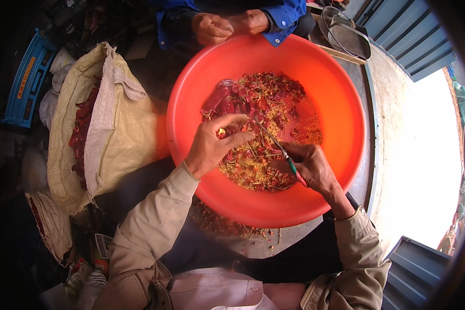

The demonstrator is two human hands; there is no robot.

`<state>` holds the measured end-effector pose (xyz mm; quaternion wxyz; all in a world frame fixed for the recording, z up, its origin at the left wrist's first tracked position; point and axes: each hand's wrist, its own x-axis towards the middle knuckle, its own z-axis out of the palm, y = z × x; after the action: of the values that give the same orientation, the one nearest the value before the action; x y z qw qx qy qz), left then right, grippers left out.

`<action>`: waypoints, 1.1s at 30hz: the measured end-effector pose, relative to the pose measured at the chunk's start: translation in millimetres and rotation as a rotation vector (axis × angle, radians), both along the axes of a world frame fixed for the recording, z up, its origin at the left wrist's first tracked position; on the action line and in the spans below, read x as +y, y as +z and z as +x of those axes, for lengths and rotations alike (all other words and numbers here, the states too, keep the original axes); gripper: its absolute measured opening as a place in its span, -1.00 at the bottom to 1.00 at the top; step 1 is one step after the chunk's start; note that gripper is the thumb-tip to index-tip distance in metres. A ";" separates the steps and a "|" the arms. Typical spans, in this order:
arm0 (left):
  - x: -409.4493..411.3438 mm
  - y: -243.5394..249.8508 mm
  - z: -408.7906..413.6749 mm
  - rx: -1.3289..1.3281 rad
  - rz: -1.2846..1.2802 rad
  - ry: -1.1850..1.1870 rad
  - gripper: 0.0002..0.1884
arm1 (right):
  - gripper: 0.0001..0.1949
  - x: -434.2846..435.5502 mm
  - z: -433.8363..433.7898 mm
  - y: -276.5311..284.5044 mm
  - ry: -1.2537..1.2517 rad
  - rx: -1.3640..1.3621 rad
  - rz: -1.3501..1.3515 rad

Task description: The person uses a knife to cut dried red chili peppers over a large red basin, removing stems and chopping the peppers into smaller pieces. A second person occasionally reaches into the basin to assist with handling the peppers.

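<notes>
Over a large red plastic basin [333, 93], my right hand [314, 166] grips a pair of scissors [272, 137] whose handles are wrapped in green and red. The blades point up and left, with their tips near my left fingertips. My left hand [217, 141] is curled around a dried red chili pepper [221, 133], of which a cut end shows yellow inside; the fingers hide most of it. Below both hands, the basin holds cut chili pieces [224, 99], stems and a spread of yellow seeds [252, 168].
Left of the basin, a woven sack [128, 131] gapes open on whole dried chilies [83, 131]. A blue crate [27, 81] stands farther left. Across the basin are another person's hands [230, 25] in blue sleeves. Chili scraps [232, 226] lie below the near rim. A metal dustpan [347, 37] rests at the upper right.
</notes>
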<state>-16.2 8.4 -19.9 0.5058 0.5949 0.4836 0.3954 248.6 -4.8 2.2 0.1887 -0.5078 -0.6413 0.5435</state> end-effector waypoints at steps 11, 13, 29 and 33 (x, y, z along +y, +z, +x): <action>6.0 -3.5 -6.5 -0.180 -0.208 -0.222 -0.53 | -0.61 -0.6 1.5 -12.5 -0.031 -0.219 0.455; 7.2 -2.4 -7.4 -0.215 -0.241 -0.289 -0.55 | -0.61 0.5 1.5 -12.9 -0.019 -0.226 0.514; 2.4 3.8 -4.5 0.021 -0.068 -0.166 -0.75 | -0.65 -1.5 0.2 -6.2 0.027 -0.024 0.061; -0.7 5.3 -2.0 0.068 -0.067 -0.137 -0.73 | -0.59 -3.1 -3.7 -7.1 0.037 -0.230 0.387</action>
<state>-18.2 7.7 -14.6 0.5347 0.6225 0.4716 0.3227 244.9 -7.9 -4.9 0.1984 -0.5090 -0.7599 0.3522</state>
